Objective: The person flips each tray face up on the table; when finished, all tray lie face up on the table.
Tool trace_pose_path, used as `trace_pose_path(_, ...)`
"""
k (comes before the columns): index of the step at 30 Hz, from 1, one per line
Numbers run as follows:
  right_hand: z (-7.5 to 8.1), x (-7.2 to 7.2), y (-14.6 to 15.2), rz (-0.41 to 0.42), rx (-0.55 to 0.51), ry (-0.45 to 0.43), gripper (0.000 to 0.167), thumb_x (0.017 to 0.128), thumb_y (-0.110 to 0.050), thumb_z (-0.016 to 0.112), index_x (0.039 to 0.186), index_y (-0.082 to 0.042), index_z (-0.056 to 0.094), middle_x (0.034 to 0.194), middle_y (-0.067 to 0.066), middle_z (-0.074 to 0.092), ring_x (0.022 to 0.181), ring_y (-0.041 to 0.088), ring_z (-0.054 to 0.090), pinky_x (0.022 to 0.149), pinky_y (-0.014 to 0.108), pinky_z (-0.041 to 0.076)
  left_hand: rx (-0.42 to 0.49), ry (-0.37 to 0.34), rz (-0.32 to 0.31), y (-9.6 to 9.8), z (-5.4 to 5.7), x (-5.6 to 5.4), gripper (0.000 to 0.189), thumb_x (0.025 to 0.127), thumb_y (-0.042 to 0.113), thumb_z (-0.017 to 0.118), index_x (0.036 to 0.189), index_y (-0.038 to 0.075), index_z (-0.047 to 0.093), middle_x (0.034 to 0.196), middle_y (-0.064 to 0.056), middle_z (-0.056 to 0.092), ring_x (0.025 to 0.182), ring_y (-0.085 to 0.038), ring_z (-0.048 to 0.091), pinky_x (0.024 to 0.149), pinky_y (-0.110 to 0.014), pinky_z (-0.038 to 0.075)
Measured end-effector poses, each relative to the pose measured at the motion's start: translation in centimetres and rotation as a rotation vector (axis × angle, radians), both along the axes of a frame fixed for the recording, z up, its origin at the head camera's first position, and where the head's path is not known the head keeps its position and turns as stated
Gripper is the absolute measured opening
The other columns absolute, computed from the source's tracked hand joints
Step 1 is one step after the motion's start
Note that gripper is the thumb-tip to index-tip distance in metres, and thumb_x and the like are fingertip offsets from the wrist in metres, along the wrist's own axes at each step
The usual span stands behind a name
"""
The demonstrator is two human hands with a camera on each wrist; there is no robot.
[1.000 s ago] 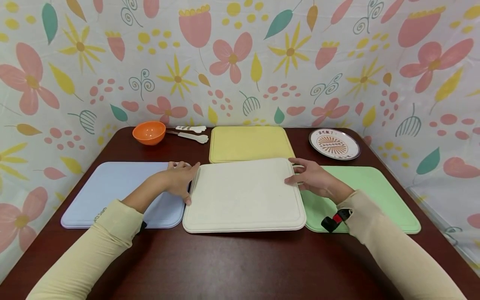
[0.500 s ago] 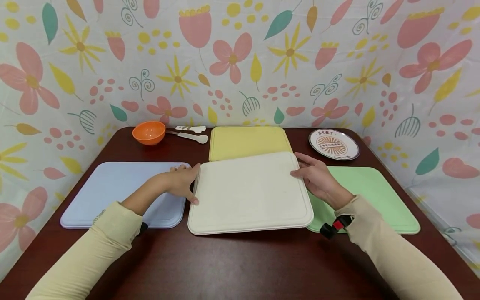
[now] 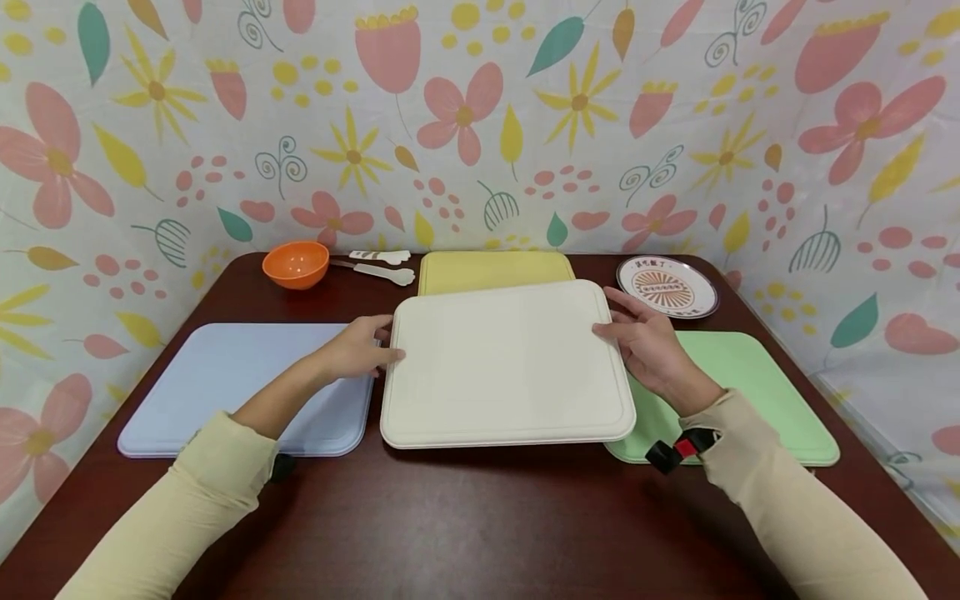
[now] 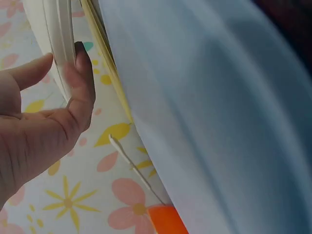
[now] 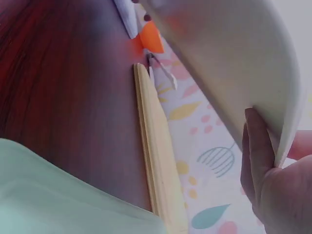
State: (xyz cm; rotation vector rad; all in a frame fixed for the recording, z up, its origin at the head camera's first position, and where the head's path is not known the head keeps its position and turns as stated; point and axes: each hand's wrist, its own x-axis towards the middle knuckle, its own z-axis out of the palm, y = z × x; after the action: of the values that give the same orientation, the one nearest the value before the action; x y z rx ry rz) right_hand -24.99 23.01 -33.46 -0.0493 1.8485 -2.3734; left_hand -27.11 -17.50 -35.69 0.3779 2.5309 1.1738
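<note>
Between both hands a white cutting board (image 3: pixel 510 367) is held up above the table, its right end a little higher than its left. The left hand (image 3: pixel 358 346) pinches its left edge, thumb on the top face and fingers beneath, as the left wrist view also shows. On the right edge the right hand (image 3: pixel 651 346) grips with the thumb on top; in the right wrist view its fingers (image 5: pixel 258 146) press the underside. A blue board (image 3: pixel 240 383) lies at the left, a green board (image 3: pixel 735 392) at the right. Behind, a yellow board (image 3: pixel 495 271) is partly hidden by the white one.
An orange bowl (image 3: pixel 296 265) stands at the back left, beside utensils with white handles (image 3: pixel 384 273). At the back right lies a patterned plate (image 3: pixel 667 287). The dark wooden table (image 3: pixel 480 525) ends at a flower-print cloth (image 3: pixel 480 125) behind.
Both hands have raised the white board off the table, first at its right end, then at its left. It has shifted slightly right and away, covering more of the yellow board.
</note>
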Motion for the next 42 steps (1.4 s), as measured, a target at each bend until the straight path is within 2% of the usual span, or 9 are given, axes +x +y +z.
trace_pose_path(4,0.2,0.2,-0.1,-0.034,0.070,0.021,0.073,0.092,0.011,0.060,0.156,-0.004,0.027,0.107,0.001,0.064,0.096,0.008,0.066,0.076,0.022,0.056,0.009,0.033,0.042,0.1,0.2,0.5,0.076,0.095,0.013,0.066,0.155,-0.003,0.022,0.135,-0.030,0.050,0.088,-0.025,0.067,0.073,-0.037,0.058)
trace_pose_path(11,0.2,1.1,0.6,-0.010,0.505,0.116,0.067,0.098,-0.010,0.062,0.157,-0.013,0.029,0.143,0.020,0.050,0.084,0.004,0.069,0.063,0.035,0.059,0.067,0.074,0.091,0.1,0.9,1.6,0.077,0.094,0.015,0.069,0.156,0.003,0.026,0.133,-0.026,0.054,0.077,-0.028,0.067,0.075,-0.043,0.057)
trace_pose_path(15,0.4,1.4,1.3,0.029,0.633,0.164,0.068,0.098,-0.017,0.064,0.157,-0.015,0.030,0.144,0.024,0.049,0.079,0.008,0.071,0.059,0.040,0.059,0.110,0.095,0.108,-0.1,1.2,2.1,0.077,0.092,0.014,0.071,0.156,0.006,0.029,0.132,-0.024,0.056,0.076,-0.025,0.067,0.076,-0.045,0.057)
trace_pose_path(23,1.0,1.3,2.2,0.116,0.627,0.219,0.077,0.093,-0.005,0.067,0.158,-0.010,0.026,0.150,0.022,0.042,0.088,0.006,0.069,0.061,0.038,0.059,0.274,0.121,0.133,-0.3,1.7,2.4,0.073,0.090,0.008,0.071,0.154,0.011,0.036,0.129,-0.022,0.058,0.089,-0.024,0.069,0.074,-0.039,0.059)
trace_pose_path(27,1.3,1.0,2.2,0.152,0.597,0.233,0.082,0.092,-0.001,0.067,0.159,-0.008,0.020,0.153,0.022,0.038,0.093,0.006,0.069,0.066,0.038,0.060,0.289,0.131,0.162,-0.4,2.1,2.3,0.074,0.090,0.011,0.072,0.155,0.014,0.036,0.133,-0.020,0.057,0.099,-0.029,0.066,0.071,-0.036,0.059)
trace_pose_path(30,1.5,0.7,2.0,0.129,0.596,0.221,0.082,0.093,-0.005,0.069,0.158,-0.004,0.019,0.150,0.025,0.041,0.094,0.004,0.068,0.069,0.035,0.060,0.292,0.132,0.185,-0.6,2.3,2.0,0.073,0.091,0.012,0.072,0.154,0.010,0.036,0.136,-0.020,0.056,0.108,-0.033,0.063,0.071,-0.036,0.059)
trace_pose_path(33,1.6,0.5,1.7,0.088,0.603,0.209,0.075,0.093,-0.010,0.070,0.154,0.001,0.028,0.145,0.026,0.047,0.092,0.003,0.068,0.071,0.031,0.059,0.283,0.130,0.224,-0.8,2.5,1.9,0.069,0.091,0.014,0.073,0.151,0.003,0.040,0.136,-0.019,0.058,0.113,-0.032,0.061,0.072,-0.034,0.059)
trace_pose_path(37,1.7,0.4,1.3,0.042,0.607,0.220,0.064,0.093,-0.012,0.070,0.148,0.003,0.041,0.137,0.026,0.055,0.091,0.001,0.068,0.071,0.028,0.058,0.278,0.140,0.287,-0.9,2.6,1.9,0.060,0.092,0.019,0.073,0.144,0.000,0.050,0.132,-0.018,0.061,0.108,-0.028,0.066,0.075,-0.030,0.058)
trace_pose_path(42,2.0,0.3,0.8,-0.013,0.644,0.253,0.061,0.093,-0.017,0.071,0.146,0.001,0.046,0.127,0.029,0.061,0.088,0.002,0.069,0.071,0.026,0.058,0.338,0.174,0.359,-0.9,2.9,2.0,0.055,0.090,0.021,0.075,0.138,0.000,0.057,0.127,-0.018,0.064,0.096,-0.019,0.070,0.076,-0.027,0.058)
